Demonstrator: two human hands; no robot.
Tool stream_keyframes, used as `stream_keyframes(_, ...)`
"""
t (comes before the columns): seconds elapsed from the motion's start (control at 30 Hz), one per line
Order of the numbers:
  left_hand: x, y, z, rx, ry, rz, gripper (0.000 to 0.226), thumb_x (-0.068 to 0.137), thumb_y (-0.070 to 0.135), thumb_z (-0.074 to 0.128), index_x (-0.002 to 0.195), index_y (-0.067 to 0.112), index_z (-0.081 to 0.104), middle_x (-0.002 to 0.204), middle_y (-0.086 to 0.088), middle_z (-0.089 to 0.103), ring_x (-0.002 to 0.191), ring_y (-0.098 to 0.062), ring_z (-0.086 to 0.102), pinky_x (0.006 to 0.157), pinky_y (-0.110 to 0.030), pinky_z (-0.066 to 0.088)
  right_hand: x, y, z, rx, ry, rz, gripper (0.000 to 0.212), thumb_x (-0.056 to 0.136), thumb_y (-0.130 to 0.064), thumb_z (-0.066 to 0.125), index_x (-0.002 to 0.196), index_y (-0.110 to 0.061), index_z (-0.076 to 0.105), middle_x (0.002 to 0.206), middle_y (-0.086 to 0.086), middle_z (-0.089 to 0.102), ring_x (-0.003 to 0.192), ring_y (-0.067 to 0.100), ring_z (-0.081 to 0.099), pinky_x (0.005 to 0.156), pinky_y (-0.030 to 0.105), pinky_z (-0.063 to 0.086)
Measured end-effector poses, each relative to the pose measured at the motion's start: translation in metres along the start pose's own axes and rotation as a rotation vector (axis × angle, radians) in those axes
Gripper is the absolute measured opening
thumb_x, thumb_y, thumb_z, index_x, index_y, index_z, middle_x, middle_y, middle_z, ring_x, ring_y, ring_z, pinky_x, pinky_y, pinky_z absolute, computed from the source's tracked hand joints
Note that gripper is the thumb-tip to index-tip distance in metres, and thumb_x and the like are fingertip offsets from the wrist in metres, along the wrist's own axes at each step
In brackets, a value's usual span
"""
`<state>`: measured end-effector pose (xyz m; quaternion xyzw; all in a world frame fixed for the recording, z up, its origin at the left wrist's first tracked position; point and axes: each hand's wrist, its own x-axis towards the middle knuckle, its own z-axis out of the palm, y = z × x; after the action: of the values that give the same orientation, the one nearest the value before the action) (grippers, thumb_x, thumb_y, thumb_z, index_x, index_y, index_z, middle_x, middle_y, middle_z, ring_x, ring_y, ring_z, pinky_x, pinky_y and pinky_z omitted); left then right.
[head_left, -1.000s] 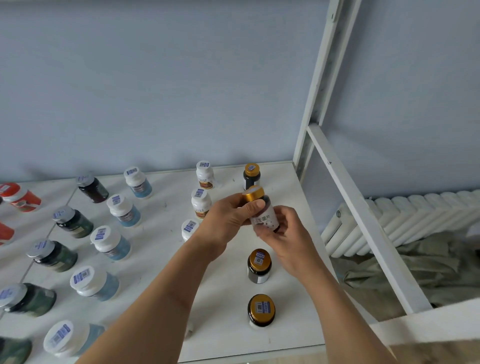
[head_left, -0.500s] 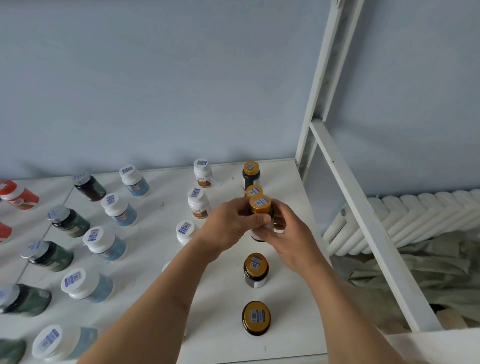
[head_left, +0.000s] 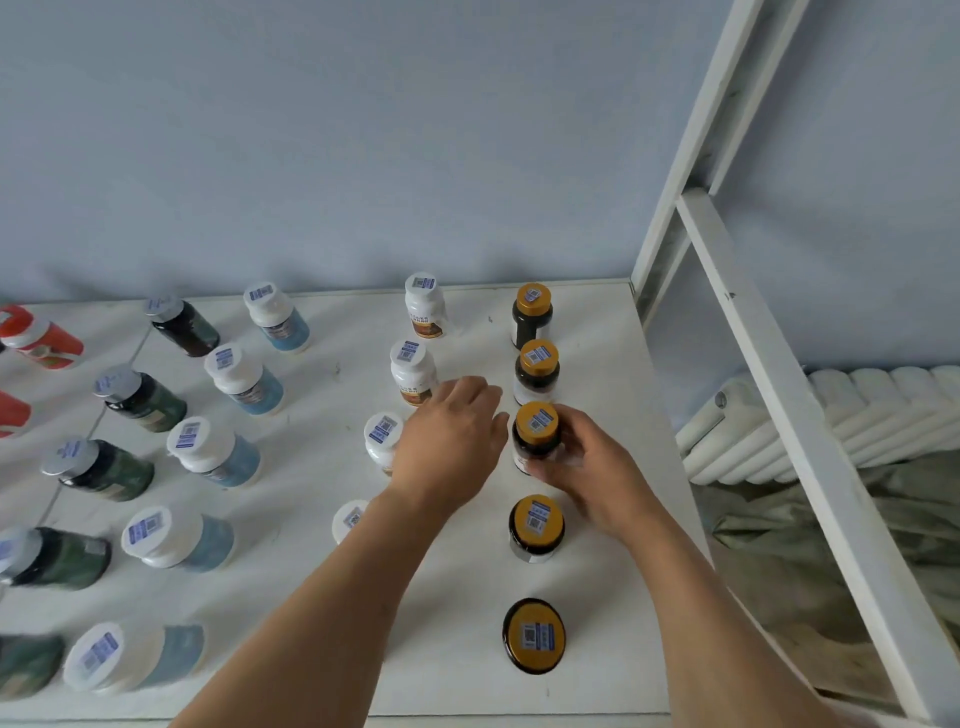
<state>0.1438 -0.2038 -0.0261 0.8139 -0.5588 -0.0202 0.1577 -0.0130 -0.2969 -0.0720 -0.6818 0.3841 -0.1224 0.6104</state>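
A dark bottle with a gold cap (head_left: 537, 430) stands upright on the white shelf (head_left: 602, 519), third in a column of gold-capped bottles. My right hand (head_left: 592, 473) grips its lower body from the right. My left hand (head_left: 451, 441) hovers just left of it with relaxed fingers and holds nothing. Behind it stand two more gold-capped bottles (head_left: 537, 370) (head_left: 532, 312); in front of it are two others (head_left: 536, 526) (head_left: 534, 635).
A column of white bottles (head_left: 413, 370) runs left of my left hand, partly hidden by my forearm. Further left stand rows of blue-bodied (head_left: 244, 379), dark green (head_left: 137, 397) and red (head_left: 44, 338) bottles. A white frame (head_left: 779, 374) bounds the shelf's right side, with a radiator (head_left: 852, 415) beyond.
The gold-capped bottle came down from both hands onto the shelf into the column. My left hand let go and drew off to the left; my right hand keeps its grip.
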Motion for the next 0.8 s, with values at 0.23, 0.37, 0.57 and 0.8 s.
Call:
stream_keyframes(0.23,0.011,-0.011,-0.004,-0.039,0.017,-0.016,0.034,0.098,0.033,0.056,0.126,0.015,0.064,0.126,-0.001,0.063,0.115,-0.022,0.059,0.085,-0.033,0.052,-0.002,-0.036,-0.027,0.064,0.131,-0.018,0.059,0.082,-0.046,0.069,0.137,-0.034,0.051,0.137,-0.017,0.057,0.128,0.0,0.051,0.109,0.032,0.04)
stream_keyframes(0.37,0.027,-0.011,-0.01,-0.189,-0.02,-0.138,0.04,0.1,0.041,0.049,0.136,0.024,0.055,0.139,0.005,0.054,0.117,-0.015,0.055,0.09,-0.029,0.049,0.042,-0.049,-0.029,-0.16,0.078,0.022,0.069,0.089,-0.029,0.073,0.149,-0.03,0.039,0.149,-0.012,0.046,0.139,0.009,0.041,0.112,0.033,0.034)
stream_keyframes(0.57,0.051,0.001,-0.017,-0.582,-0.126,-0.308,0.052,0.095,0.05,0.054,0.14,0.025,0.051,0.139,0.006,0.055,0.119,-0.011,0.056,0.096,-0.027,0.046,0.068,-0.053,-0.028,-0.229,0.107,0.019,0.058,0.082,-0.037,0.079,0.134,-0.03,0.054,0.133,-0.01,0.062,0.126,0.014,0.055,0.103,0.032,0.04)
stream_keyframes(0.8,0.082,0.011,-0.04,-1.072,-0.19,-0.305,0.038,0.083,0.049,0.072,0.112,0.024,0.069,0.104,0.006,0.074,0.099,-0.013,0.07,0.095,-0.039,0.054,0.032,-0.085,-0.022,-0.098,0.202,-0.13,0.042,0.081,-0.048,0.076,0.117,-0.035,0.059,0.108,-0.018,0.067,0.102,-0.003,0.061,0.085,0.019,0.048)
